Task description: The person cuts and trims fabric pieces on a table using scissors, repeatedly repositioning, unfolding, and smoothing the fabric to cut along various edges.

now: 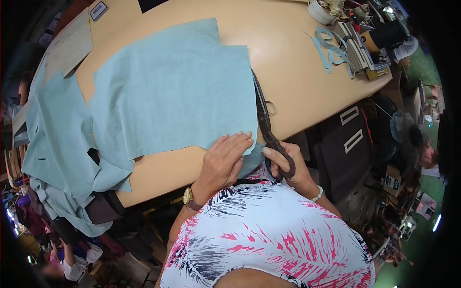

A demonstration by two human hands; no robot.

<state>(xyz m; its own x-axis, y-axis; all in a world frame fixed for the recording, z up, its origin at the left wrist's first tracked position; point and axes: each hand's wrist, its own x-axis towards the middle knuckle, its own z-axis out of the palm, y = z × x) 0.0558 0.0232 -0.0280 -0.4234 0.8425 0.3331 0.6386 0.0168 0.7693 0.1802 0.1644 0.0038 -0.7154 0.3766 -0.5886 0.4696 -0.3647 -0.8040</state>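
A light blue cut piece of fabric (177, 91) is spread over the tan table. My left hand (225, 161) lies on its lower right corner, fingers stretched out and flat on the cloth. In my right hand (290, 165) I hold a pair of dark scissors (264, 117) by the handles, the long blades pointing away from me along the fabric's right edge. Whether the blades touch the cloth I cannot tell. Below my left fingers, a bit of blue cloth (250, 163) hangs at the table's edge.
More blue fabric (57, 120) lies at the left and drapes over the table edge (158, 178). Thin blue strips (331, 50) lie at the right near stacked books (353, 45) and a white pot (321, 12). A person (67, 261) is at lower left.
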